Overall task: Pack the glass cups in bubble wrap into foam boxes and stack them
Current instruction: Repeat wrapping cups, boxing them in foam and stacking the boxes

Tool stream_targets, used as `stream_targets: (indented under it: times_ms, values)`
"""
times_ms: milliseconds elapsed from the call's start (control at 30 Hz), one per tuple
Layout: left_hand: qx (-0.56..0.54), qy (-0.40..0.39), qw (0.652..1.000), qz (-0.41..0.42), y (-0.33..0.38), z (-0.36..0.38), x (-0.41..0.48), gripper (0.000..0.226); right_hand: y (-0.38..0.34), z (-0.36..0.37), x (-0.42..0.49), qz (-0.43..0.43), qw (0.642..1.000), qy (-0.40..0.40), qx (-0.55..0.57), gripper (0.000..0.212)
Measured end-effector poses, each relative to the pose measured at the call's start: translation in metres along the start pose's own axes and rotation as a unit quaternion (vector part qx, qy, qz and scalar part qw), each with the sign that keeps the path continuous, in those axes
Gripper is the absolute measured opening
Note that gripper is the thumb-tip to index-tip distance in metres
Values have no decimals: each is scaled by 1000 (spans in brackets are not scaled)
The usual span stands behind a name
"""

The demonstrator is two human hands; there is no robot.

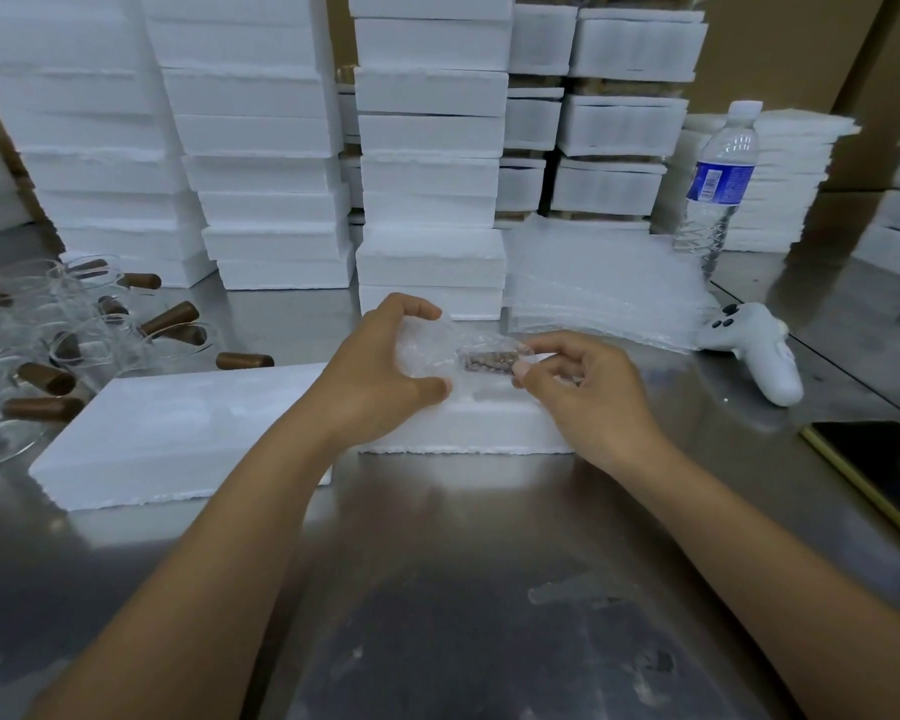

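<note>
Presently, fingers of left hand (380, 376) and right hand (588, 392) grip one wrapped cup (448, 350) over the foam box (468, 426); stacked boxes (430, 148) stand behind, bare cups (48, 324) await wrapping.

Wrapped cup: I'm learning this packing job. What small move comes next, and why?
Probably lower the wrapped cup into the foam box beneath it: the left hand grips its body, and the right hand pinches the handle end.

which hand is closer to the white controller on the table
Right. The right hand grips the wrapped cup at its handle end, just left of the controller. The left hand holds the cup's other end, farther away.
</note>
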State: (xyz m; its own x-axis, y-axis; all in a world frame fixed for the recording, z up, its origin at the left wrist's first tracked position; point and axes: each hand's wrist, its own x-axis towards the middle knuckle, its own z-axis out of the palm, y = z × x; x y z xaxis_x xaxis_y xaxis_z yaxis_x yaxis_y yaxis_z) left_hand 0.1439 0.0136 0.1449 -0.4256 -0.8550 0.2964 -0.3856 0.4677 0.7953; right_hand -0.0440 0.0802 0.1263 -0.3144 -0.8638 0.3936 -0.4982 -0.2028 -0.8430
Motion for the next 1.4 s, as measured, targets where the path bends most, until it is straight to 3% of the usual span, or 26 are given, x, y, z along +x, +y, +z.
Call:
stream_targets:
  times_ms: [233,467,633,733,933,1033,1133,1233,1400]
  values:
    - [43,15,999,0,0,-1,-1,57,-1,2,-2,-26,999,24,-26,19]
    - [66,52,996,39,2,4,-1,54,0,-9,3,-8,992,123,5,20]
    - [67,66,994,58,1,12,-2,40,10,-8,6,59,994,68,-62,28]
    - [70,57,995,47,0,11,-2,33,12,-9,6,58,993,58,-82,25]
    - [96,53,993,34,-1,8,-2,34,11,-10,7,50,993,51,-99,26]
    - [87,44,995,38,3,10,-6,47,11,-9,7,47,992,48,-106,28]
    - [30,104,993,47,13,1,-8,40,11,-10,6,47,992,48,-107,30]
    - [22,196,980,-2,14,-24,-7,22,12,-12,8,62,990,43,-117,34]
    - [190,93,966,-150,-7,-42,-25,29,11,-21,15,121,990,16,-73,42]
